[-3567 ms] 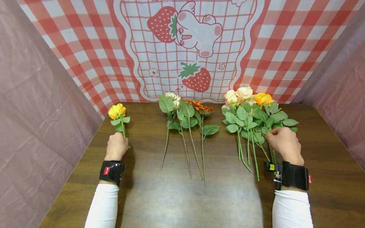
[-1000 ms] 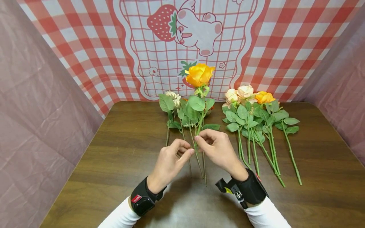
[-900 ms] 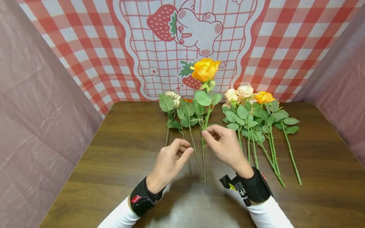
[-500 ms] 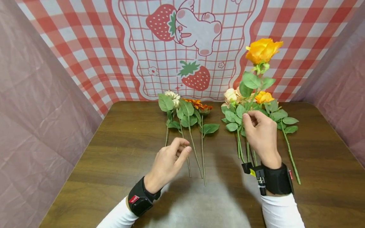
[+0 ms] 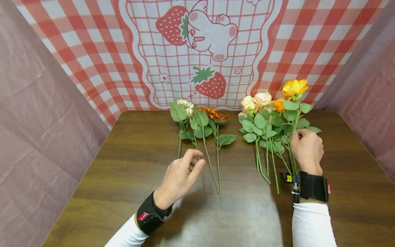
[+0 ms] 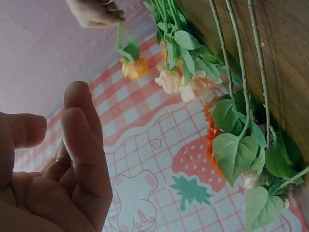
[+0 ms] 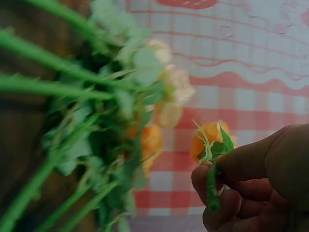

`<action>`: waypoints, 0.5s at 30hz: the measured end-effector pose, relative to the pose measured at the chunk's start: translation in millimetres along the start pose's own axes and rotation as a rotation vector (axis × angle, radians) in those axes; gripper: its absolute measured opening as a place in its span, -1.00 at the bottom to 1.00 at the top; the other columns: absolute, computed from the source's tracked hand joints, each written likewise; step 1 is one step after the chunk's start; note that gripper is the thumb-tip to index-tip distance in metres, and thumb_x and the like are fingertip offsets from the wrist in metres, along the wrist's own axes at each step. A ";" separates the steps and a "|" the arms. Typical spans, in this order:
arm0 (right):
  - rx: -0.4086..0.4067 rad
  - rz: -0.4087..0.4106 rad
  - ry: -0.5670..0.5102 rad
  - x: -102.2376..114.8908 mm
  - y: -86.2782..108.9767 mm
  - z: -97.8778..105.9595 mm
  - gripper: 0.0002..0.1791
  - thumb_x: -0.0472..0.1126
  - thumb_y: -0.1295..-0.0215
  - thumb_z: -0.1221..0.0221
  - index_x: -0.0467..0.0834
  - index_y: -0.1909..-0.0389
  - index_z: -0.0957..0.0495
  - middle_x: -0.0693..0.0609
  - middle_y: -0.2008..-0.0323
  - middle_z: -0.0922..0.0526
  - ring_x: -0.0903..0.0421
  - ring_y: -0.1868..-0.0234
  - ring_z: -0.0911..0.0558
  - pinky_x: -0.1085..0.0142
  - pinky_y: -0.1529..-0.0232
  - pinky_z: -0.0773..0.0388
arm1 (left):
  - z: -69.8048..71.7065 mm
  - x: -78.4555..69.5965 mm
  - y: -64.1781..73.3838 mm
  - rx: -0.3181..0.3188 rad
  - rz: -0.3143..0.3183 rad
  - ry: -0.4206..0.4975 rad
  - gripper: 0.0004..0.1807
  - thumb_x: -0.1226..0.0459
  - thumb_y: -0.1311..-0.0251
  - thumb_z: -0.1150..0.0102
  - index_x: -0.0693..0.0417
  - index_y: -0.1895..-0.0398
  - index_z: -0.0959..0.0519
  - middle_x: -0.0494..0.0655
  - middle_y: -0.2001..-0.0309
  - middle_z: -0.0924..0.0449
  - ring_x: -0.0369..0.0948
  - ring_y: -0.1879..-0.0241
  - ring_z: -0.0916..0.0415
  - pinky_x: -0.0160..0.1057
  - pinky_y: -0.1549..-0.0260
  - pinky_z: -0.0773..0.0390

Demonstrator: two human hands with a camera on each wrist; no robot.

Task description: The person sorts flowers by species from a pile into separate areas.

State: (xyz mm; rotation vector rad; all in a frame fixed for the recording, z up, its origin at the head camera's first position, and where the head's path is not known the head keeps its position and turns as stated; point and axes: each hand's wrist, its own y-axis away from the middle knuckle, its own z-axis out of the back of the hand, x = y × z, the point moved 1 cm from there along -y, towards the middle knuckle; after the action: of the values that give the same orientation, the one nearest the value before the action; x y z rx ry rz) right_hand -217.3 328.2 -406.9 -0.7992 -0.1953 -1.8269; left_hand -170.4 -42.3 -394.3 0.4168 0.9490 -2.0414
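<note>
My right hand (image 5: 307,149) pinches the green stem of a yellow-orange rose (image 5: 294,88) between thumb and fingers, over the right-hand flower group. In the right wrist view the stem (image 7: 212,188) runs through the pinch, with the rose's head beyond it. That group holds peach roses (image 5: 262,99) and an orange rose (image 5: 279,105), lying with their stems toward me. My left hand (image 5: 180,175) holds nothing; its fingers are loosely bent beside the stems of the middle group. There lie a cream flower (image 5: 186,107) and rust-orange flowers (image 5: 220,118) with green leaves.
The brown wooden table (image 5: 123,164) carries both flower groups along its far half. Behind it hangs a red-and-white checked cloth (image 5: 105,44) with strawberry prints. Pinkish drapes (image 5: 40,120) close in the left and right sides.
My right hand has carried the yellow-orange rose from the middle over to the right group and lowered it. The left hand, which came in from the far left earlier, now stays nearly still.
</note>
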 end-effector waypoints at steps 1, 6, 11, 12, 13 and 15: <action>0.025 -0.007 0.015 -3.7 -1.4 -2.7 -0.56 -0.14 -0.50 0.14 -0.35 -0.03 -0.60 -0.42 0.12 -0.62 -0.39 0.22 -0.55 -0.20 0.32 -0.41 | 0.3 0.3 0.1 0.002 0.005 -0.003 -0.82 0.26 -0.38 -0.14 0.09 0.02 -0.47 -0.17 0.40 -0.71 -0.32 0.48 -0.62 -0.31 0.45 -0.56; 0.139 -0.009 0.091 -18.0 -5.0 -13.8 -0.63 -0.20 -0.45 0.13 -0.29 0.38 -0.59 -0.25 0.49 -0.55 -0.18 0.52 -0.48 0.09 0.54 -0.31 | 1.6 1.9 0.0 0.003 0.016 -0.012 -0.82 0.27 -0.38 -0.13 0.11 0.03 -0.48 -0.18 0.42 -0.70 -0.34 0.48 -0.61 -0.34 0.47 -0.55; 0.253 -0.023 0.127 -31.5 -8.3 -17.5 -0.66 -0.23 -0.37 0.09 -0.16 0.62 -0.44 -0.08 0.64 -0.41 -0.04 0.59 -0.40 0.19 0.59 -0.21 | 3.7 4.7 -1.9 -0.021 0.011 -0.018 -0.82 0.30 -0.36 -0.15 0.10 0.03 -0.48 -0.17 0.44 -0.70 -0.32 0.49 -0.62 -0.31 0.47 -0.56; 0.275 -0.031 0.130 -34.6 -9.0 -17.6 -0.67 -0.24 -0.35 0.08 -0.15 0.62 -0.45 -0.08 0.62 -0.43 -0.04 0.57 -0.41 0.19 0.58 -0.23 | 4.2 5.3 -2.8 -0.025 0.016 -0.021 -0.82 0.30 -0.36 -0.15 0.10 0.04 -0.49 -0.18 0.44 -0.69 -0.32 0.49 -0.62 -0.31 0.47 -0.56; 0.290 -0.035 0.130 -37.7 -9.5 -17.7 -0.68 -0.24 -0.34 0.07 -0.15 0.62 -0.45 -0.07 0.61 -0.44 -0.04 0.56 -0.42 0.18 0.59 -0.24 | 4.6 5.9 -3.7 -0.028 0.023 -0.022 -0.83 0.30 -0.35 -0.16 0.10 0.04 -0.49 -0.18 0.44 -0.69 -0.32 0.49 -0.62 -0.30 0.46 -0.57; 0.314 -0.046 0.134 -43.3 -9.8 -18.3 -0.71 -0.24 -0.31 0.06 -0.15 0.59 -0.48 -0.10 0.57 -0.47 -0.06 0.53 -0.44 0.17 0.58 -0.27 | 4.6 8.6 -5.3 -0.032 0.042 -0.026 -0.84 0.30 -0.36 -0.15 0.08 0.05 -0.49 -0.19 0.44 -0.69 -0.31 0.49 -0.62 -0.29 0.45 -0.57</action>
State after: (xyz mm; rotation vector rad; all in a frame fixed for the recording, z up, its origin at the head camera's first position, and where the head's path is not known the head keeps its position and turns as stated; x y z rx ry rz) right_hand -225.3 356.6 -444.6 -0.4551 -0.4053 -1.8272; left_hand -179.6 -48.4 -393.7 0.3891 0.9485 -1.9868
